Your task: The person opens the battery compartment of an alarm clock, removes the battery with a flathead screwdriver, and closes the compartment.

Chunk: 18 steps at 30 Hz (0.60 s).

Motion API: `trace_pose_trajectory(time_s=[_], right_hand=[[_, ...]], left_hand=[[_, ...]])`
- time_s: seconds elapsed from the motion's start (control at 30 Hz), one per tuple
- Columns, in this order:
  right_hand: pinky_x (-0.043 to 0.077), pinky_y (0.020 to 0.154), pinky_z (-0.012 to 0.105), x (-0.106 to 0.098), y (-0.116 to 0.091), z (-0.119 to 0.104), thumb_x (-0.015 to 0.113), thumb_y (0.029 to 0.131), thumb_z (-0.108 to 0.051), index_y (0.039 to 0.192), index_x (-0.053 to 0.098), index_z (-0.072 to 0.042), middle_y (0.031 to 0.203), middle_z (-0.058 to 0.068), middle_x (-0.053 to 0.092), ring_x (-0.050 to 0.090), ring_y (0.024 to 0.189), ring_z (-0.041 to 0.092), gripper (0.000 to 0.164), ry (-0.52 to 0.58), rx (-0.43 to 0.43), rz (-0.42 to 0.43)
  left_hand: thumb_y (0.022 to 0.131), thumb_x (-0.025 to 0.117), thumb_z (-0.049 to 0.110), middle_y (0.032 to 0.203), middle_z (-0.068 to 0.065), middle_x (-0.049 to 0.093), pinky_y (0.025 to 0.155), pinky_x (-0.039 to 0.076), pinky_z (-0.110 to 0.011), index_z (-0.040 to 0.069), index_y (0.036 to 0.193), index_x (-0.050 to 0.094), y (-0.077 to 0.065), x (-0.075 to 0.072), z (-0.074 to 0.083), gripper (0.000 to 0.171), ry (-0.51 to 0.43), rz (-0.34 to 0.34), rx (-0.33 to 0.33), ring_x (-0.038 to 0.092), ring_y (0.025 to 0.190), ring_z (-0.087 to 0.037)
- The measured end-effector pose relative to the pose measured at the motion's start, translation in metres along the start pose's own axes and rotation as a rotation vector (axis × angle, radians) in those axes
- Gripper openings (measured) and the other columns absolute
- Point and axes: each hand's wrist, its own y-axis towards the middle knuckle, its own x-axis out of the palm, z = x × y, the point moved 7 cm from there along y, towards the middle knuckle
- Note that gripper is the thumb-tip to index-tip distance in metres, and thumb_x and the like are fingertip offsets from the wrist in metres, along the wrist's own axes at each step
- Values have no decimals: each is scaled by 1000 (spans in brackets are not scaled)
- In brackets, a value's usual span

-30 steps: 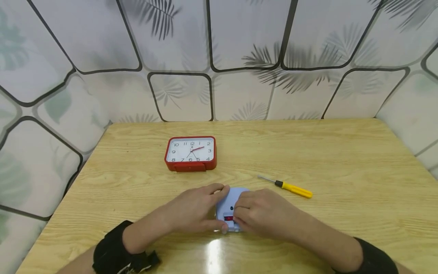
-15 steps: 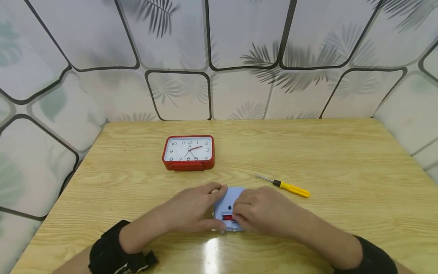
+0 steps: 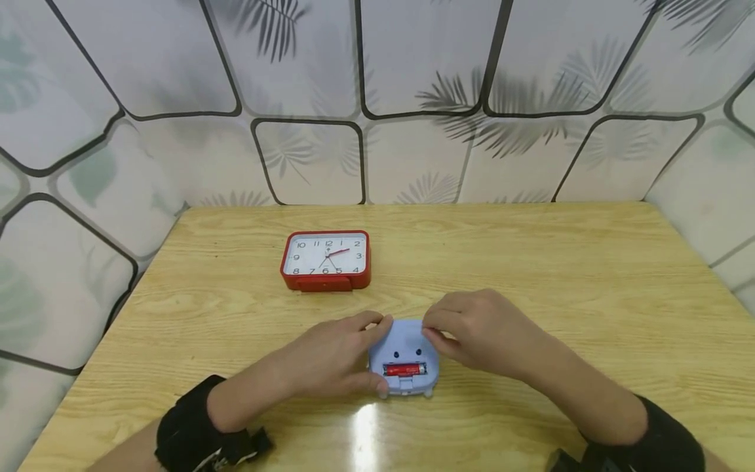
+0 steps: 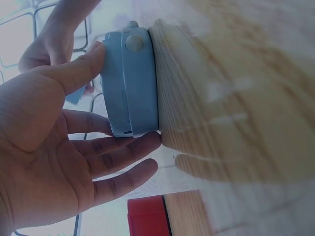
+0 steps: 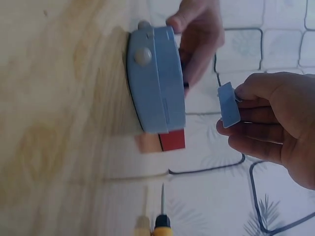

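Device [image 3: 407,334] of pale blue colour, lying on the worktop [image 3: 560,262] with its battery side upward, a little toward six o'clock from the middle. On this upper side, two small dark round parts, and nearer to six o'clock an open compartment [image 3: 407,377] with one red battery [image 3: 404,370] inside, laid along the line from nine to three o'clock. On the six o'clock edge, pale round knobs, seen more clearly from the wrist views.

At nine o'clock of the device, the left hand [image 3: 342,357], gripping it from the side, with the thumb at its seven o'clock corner and the index finger at its eleven o'clock corner. Between two and three o'clock, the right hand [image 3: 480,331], pinching a small pale blue cover [image 5: 229,105] between thumb and fingers, apart from the device.

Farther out, toward half past ten, a red clock [image 3: 326,255], lying with its white dial upward. At six o'clock in the right wrist view, a yellow and black screwdriver [image 5: 162,223], partly cut by the border. Around the forearms, black bands [image 3: 191,426]. Far at twelve o'clock, a pale wall [image 3: 413,157] with leaf pattern and dark lines.
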Motion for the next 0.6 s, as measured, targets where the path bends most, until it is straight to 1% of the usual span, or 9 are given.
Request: trace_pose_trajectory(time_s=[0.13, 0.23, 0.37, 0.5, 0.6], right_hand=[[55, 58, 24, -3, -4, 23, 81, 77, -12, 82, 73, -12, 81, -3, 73, 67, 70, 8, 9, -44, 103, -40], [55, 59, 27, -3, -10, 42, 79, 82, -13, 84, 75, -11, 81, -2, 74, 68, 69, 10, 5, -85, 206, -103], [54, 59, 30, 1, -19, 67, 77, 86, -14, 84, 76, -11, 79, -1, 73, 65, 66, 11, 4, -121, 351, -207], [51, 56, 29, 8, -28, 84, 74, 89, -13, 80, 73, -11, 74, -3, 69, 58, 60, 9, 9, -150, 425, -284], [39, 50, 25, 15, -32, 93, 70, 90, -10, 66, 62, -13, 61, -5, 54, 43, 54, 7, 25, -157, 458, -337]], left_hand=[[86, 70, 59, 150, -14, 47, 103, 50, -42, 4, 153, 39, 0, 0, 0, 92, -5, -14, -12, 55, 128, -25], [86, 70, 59, 151, -14, 47, 104, 49, -43, 5, 153, 38, 0, 1, 0, 92, -8, -28, -18, 55, 129, -25], [86, 69, 59, 151, -14, 46, 105, 48, -43, 5, 153, 38, 0, 1, 0, 92, -8, -30, -16, 55, 129, -26], [86, 69, 59, 151, -14, 47, 105, 48, -43, 5, 153, 39, 1, 0, 0, 91, 1, -22, -10, 55, 129, -26], [86, 69, 59, 151, -14, 47, 105, 49, -43, 5, 153, 39, 0, 0, 1, 91, 10, -15, -7, 55, 128, -26]])
